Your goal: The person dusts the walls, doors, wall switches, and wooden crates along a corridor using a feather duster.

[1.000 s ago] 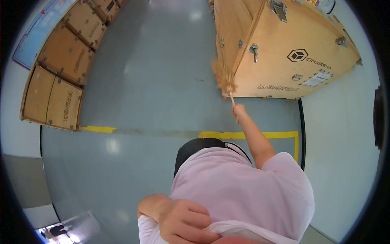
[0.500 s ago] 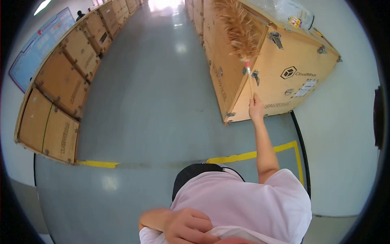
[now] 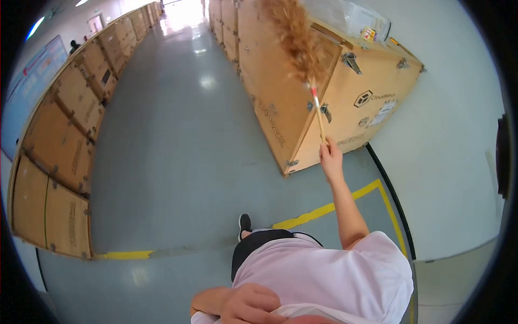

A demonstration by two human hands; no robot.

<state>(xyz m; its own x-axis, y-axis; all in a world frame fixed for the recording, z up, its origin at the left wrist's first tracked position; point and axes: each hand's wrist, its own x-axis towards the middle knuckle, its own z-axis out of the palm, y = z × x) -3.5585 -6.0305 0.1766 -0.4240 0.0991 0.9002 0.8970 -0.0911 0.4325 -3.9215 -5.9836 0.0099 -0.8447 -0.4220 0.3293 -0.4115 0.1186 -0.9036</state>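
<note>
My right hand (image 3: pixel 331 157) is closed around the thin handle of a brown feather duster (image 3: pixel 297 40), arm stretched out ahead. The duster points up and away, its feathers in front of the top and side of the nearest wooden crate (image 3: pixel 345 108) on the right. Whether the feathers touch the wood I cannot tell. Held against my chest, my left hand (image 3: pixel 251 303) has curled fingers; what they grip, if anything, is hidden at the bottom edge.
Wooden crates (image 3: pixel 56 146) line the left side, and more run along the right. Grey floor (image 3: pixel 172 140) lies between them. Clear plastic wrap (image 3: pixel 345 19) sits on the near right crate beside the white wall (image 3: pixel 448 108). Yellow tape (image 3: pixel 305 217) marks the floor.
The view has shifted, and the crates sit further left in it. My right hand still holds the duster, now lower and further left in view. A shoe has come into sight below.
</note>
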